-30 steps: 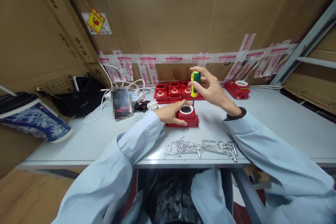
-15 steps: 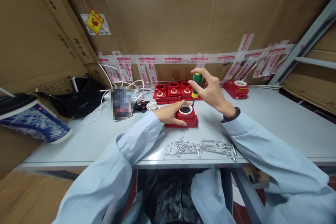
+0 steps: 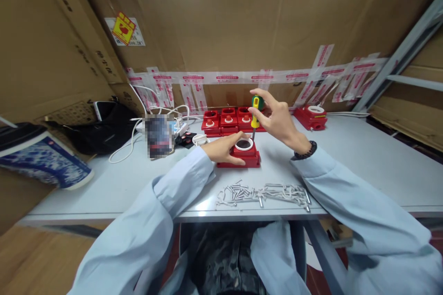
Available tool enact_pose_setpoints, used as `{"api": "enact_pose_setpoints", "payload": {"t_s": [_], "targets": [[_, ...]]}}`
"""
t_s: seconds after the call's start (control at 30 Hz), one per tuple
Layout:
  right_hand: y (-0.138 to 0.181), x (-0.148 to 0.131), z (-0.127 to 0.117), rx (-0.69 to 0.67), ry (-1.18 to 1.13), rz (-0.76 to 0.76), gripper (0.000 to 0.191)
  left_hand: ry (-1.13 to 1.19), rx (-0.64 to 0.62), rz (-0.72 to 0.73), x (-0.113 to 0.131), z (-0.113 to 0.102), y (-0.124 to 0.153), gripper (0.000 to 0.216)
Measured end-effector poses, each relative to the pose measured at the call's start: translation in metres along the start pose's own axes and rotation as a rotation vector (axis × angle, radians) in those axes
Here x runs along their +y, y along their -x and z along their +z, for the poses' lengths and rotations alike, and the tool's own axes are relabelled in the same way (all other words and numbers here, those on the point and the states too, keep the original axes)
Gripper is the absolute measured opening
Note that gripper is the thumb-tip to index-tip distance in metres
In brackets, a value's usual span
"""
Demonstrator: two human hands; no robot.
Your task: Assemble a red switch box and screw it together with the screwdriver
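Note:
A red box (image 3: 251, 159) with a white ring round a dark round window rests on the table in front of me. My left hand (image 3: 226, 149) grips it from the left, thumb on the near side and fingers over the top. In my right hand (image 3: 277, 117) is a green and yellow screwdriver (image 3: 256, 110), pinched by the handle between thumb and fingers. It stands nearly upright, its shaft reaching down to the box's right rear corner. What the tip touches is too small to tell. Nearer to me lie loose metal screws (image 3: 238, 191) and metal rods with white cords (image 3: 285, 192).
Several red boxes with red knobs (image 3: 228, 122) stand in a row behind. Another red box (image 3: 310, 117) is at the back right. White cables, a blurred-out device (image 3: 158, 136), a black bag (image 3: 100, 129) and a blue-and-white cup (image 3: 48, 156) occupy the left. Cardboard (image 3: 221, 18) walls the back.
The screwdriver handle has turned in my right fingers, showing more yellow towards me. My left hand and the red box keep their places.

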State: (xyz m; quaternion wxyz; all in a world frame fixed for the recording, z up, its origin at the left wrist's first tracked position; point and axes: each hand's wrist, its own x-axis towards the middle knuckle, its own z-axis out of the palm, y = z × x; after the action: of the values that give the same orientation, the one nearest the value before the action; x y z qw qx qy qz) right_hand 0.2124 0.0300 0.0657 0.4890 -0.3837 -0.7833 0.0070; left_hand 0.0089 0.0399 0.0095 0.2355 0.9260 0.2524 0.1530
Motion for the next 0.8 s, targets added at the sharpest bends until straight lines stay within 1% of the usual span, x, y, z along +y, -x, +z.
{"api": "enact_pose_setpoints", "payload": {"t_s": [0.07,0.17,0.23,0.3,0.37,0.4,0.5,0.53,0.57,0.6,0.63,0.73,0.8], "targets": [[0.001,-0.001,0.004,0.087,0.103,-0.015,0.034,-0.004,-0.005,0.000,0.000,0.000,0.000,0.073],[0.002,0.000,0.008,0.178,0.168,-0.019,0.028,-0.005,-0.004,0.003,-0.001,0.000,0.000,0.072],[0.003,0.000,0.008,0.209,0.201,0.015,0.028,-0.011,-0.004,0.001,-0.001,-0.001,0.000,0.073],[0.003,0.000,0.005,0.208,0.247,0.055,0.028,-0.023,-0.006,-0.003,-0.001,0.000,0.000,0.074],[0.003,-0.002,0.000,0.143,0.220,0.060,0.030,-0.030,-0.007,-0.001,-0.002,0.000,0.000,0.074],[0.002,-0.002,-0.004,0.081,0.142,0.050,0.031,-0.031,-0.006,0.002,-0.001,0.000,0.000,0.074],[0.000,-0.002,-0.012,-0.177,-0.248,0.024,0.037,-0.024,-0.001,0.012,0.000,0.000,0.001,0.074],[-0.001,-0.002,-0.014,-0.237,-0.352,0.025,0.037,-0.022,-0.002,0.012,0.000,0.000,0.001,0.074],[-0.001,-0.001,-0.014,-0.258,-0.413,0.029,0.037,-0.022,-0.003,0.011,0.000,0.000,0.001,0.074],[-0.001,0.000,-0.013,-0.235,-0.426,0.036,0.037,-0.025,-0.004,0.008,0.001,0.000,0.001,0.075],[-0.001,0.001,-0.011,-0.177,-0.396,0.043,0.037,-0.028,-0.004,0.004,0.001,-0.001,0.001,0.075],[0.002,0.001,-0.001,0.076,-0.158,0.057,0.034,-0.038,-0.008,-0.001,0.001,-0.001,0.001,0.076],[0.003,-0.002,0.006,0.179,0.006,0.060,0.030,-0.043,-0.010,-0.004,0.000,0.000,0.000,0.078]]}}
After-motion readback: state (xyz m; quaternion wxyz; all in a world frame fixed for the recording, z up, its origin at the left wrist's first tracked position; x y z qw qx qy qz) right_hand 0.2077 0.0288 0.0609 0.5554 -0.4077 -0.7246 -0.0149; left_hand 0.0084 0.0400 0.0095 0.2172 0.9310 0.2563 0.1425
